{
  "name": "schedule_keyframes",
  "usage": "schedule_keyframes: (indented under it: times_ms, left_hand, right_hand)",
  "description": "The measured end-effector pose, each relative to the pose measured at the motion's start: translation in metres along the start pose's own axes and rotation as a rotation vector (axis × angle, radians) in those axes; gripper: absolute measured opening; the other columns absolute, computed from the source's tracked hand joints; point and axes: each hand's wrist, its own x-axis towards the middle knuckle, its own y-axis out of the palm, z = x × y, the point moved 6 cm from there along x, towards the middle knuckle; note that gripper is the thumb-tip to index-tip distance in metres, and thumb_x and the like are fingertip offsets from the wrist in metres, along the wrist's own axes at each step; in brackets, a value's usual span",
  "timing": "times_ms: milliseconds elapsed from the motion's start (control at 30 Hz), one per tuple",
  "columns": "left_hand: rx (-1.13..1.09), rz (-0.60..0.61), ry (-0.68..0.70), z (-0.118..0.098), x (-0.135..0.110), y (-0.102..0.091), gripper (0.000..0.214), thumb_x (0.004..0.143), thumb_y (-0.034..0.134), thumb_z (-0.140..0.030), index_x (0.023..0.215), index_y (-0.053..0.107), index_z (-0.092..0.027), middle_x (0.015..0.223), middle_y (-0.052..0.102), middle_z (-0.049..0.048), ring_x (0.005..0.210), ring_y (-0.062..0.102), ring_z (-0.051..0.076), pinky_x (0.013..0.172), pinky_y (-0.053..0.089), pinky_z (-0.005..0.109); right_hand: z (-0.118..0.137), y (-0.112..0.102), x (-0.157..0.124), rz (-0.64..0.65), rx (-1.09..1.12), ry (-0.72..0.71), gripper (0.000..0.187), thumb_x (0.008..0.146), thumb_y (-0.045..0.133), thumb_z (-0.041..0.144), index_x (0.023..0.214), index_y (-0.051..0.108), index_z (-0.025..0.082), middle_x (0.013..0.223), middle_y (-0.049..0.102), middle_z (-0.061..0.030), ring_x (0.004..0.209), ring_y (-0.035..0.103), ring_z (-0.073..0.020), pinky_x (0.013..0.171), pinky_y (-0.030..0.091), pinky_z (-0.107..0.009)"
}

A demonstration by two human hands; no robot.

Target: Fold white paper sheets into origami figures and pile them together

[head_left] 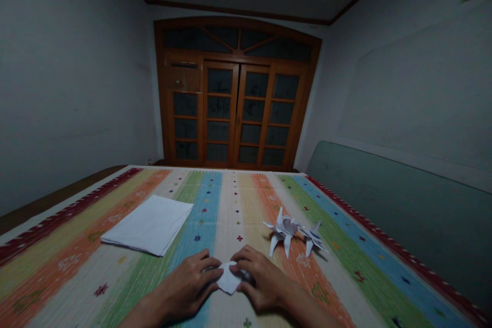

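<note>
- Your left hand [188, 284]: fingers curved and closed over the left side of the folded white paper [229, 278], knuckles raised, wrist resting low toward the cloth.
- Your right hand [261, 277]: also closed in a loose grip, its fingers pressing on the paper's right side from above.
- The folded white paper: a small, pointed packet held between both hands, partly covered by your fingers, with its tip directed toward you.
- Stack of white paper sheets [148, 224]: lying flat ahead of your left hand and to its left, well apart from it, edges slightly fanned.
- Two origami jets [282, 230] [313, 238]: standing side by side ahead of your right hand, near it but not touching it; their wings meet, and the right one carries dark blue markings.
- Striped woven cover [246, 200]: spread beneath your hands, in bands of red, orange, green, blue and cream, with small embroidered motifs.
- Grey-green padded panel [395, 215]: along the cover's edge, far to the right of your right hand.
- Wooden glazed double doors [221, 118]: straight ahead beyond your hands, at the far end of the room, between plain grey walls.
</note>
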Motion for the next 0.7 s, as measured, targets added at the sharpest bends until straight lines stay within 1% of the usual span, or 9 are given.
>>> schedule_keyframes:
  times_ms: [100,167,267,367,433,533,633,700]
  left_hand:
    - [0.053,0.005,0.016,0.0,0.002,0.004,0.021,0.102,0.051,-0.019,0.11,0.07,-0.023,0.105,0.076,0.0074,0.089,0.064,0.023,0.078,0.055,0.033]
    - [0.06,0.006,0.016,0.0,0.001,0.004,0.021,0.101,0.051,-0.017,0.109,0.07,-0.023,0.105,0.077,0.007,0.09,0.066,0.024,0.081,0.055,0.035]
    - [0.025,0.007,-0.001,0.0,-0.001,0.001,0.023,0.094,0.061,-0.017,0.115,0.068,-0.022,0.113,0.076,0.0073,0.1,0.067,0.026,0.091,0.054,0.04]
    - [-0.014,0.008,-0.038,0.004,-0.003,0.001,0.031,0.088,0.071,-0.02,0.118,0.068,-0.023,0.118,0.076,0.0069,0.108,0.065,0.029,0.095,0.053,0.043]
    - [-0.048,-0.001,-0.062,0.007,-0.003,0.005,0.026,0.091,0.067,-0.018,0.117,0.069,-0.024,0.117,0.076,0.0057,0.106,0.066,0.028,0.094,0.052,0.041]
    - [-0.128,-0.038,-0.12,0.013,0.0,0.012,0.02,0.098,0.057,-0.015,0.109,0.072,-0.023,0.106,0.078,0.0045,0.096,0.068,0.024,0.091,0.051,0.038]
    - [-0.186,-0.117,-0.238,0.023,0.002,0.014,0.017,0.097,0.059,-0.02,0.091,0.075,-0.021,0.092,0.075,0.0052,0.088,0.067,0.022,0.082,0.051,0.033]
    - [-0.207,-0.148,-0.307,0.03,0.003,0.015,0.021,0.097,0.061,-0.024,0.082,0.075,-0.02,0.087,0.071,0.0056,0.085,0.066,0.022,0.076,0.05,0.03]
  right_hand:
    - [0.005,0.001,-0.001,-0.01,-0.069,-0.07,0.03,0.084,0.065,0.018,0.113,0.068,0.019,0.119,0.068,-0.0119,0.108,0.06,-0.0267,0.096,0.051,-0.038]
    - [0.007,0.001,-0.002,-0.021,-0.122,-0.114,0.028,0.089,0.061,0.019,0.116,0.067,0.019,0.12,0.069,-0.0124,0.106,0.061,-0.0266,0.093,0.052,-0.039]
    - [0.007,0.004,-0.002,-0.038,-0.198,-0.155,0.025,0.092,0.055,0.017,0.115,0.066,0.018,0.118,0.07,-0.0133,0.102,0.062,-0.0263,0.089,0.054,-0.038]
    - [0.005,0.008,0.001,-0.056,-0.221,-0.16,0.024,0.094,0.053,0.015,0.112,0.068,0.017,0.114,0.073,-0.0129,0.1,0.064,-0.0253,0.089,0.054,-0.036]
    - [0.001,0.009,0.003,-0.081,-0.191,-0.126,0.023,0.094,0.052,0.013,0.11,0.068,0.017,0.11,0.074,-0.0115,0.099,0.064,-0.0241,0.089,0.053,-0.035]
    - [-0.006,0.008,0.006,-0.134,-0.116,-0.004,0.02,0.095,0.052,0.012,0.101,0.07,0.017,0.098,0.075,-0.009,0.092,0.066,-0.022,0.085,0.052,-0.032]
    - [-0.014,0.008,0.007,-0.193,-0.069,0.132,0.013,0.093,0.058,0.014,0.092,0.07,0.017,0.091,0.073,-0.008,0.086,0.066,-0.0215,0.079,0.05,-0.031]
    - [-0.018,0.01,0.007,-0.228,-0.054,0.196,0.008,0.091,0.062,0.016,0.089,0.07,0.017,0.089,0.073,-0.0085,0.085,0.066,-0.0222,0.077,0.049,-0.031]
